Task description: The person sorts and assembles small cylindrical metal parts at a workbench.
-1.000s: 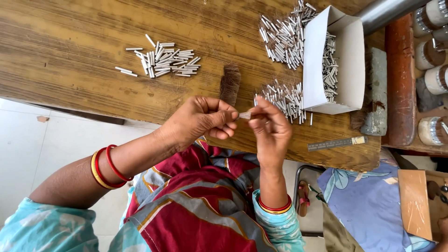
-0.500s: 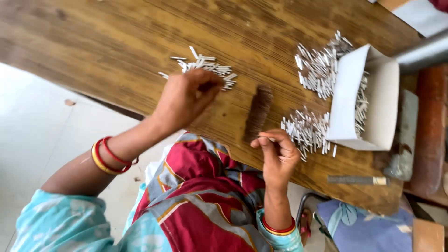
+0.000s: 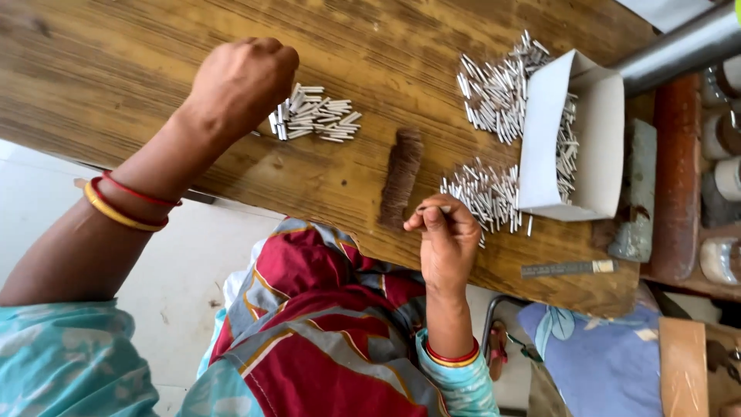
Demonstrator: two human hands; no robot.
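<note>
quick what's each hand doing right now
Left hand: closed in a fist over the small pile of white sticks.
Right hand: fingertips pinched on one thin stick.

Even, bright daylight, soft shadows under the hands, slight motion blur, mild wide-angle stretch at edges.

A small heap of short white sticks (image 3: 315,118) lies far left on the wooden table. One thin stick (image 3: 436,208) sits level, pinched near the table's near edge.
</note>
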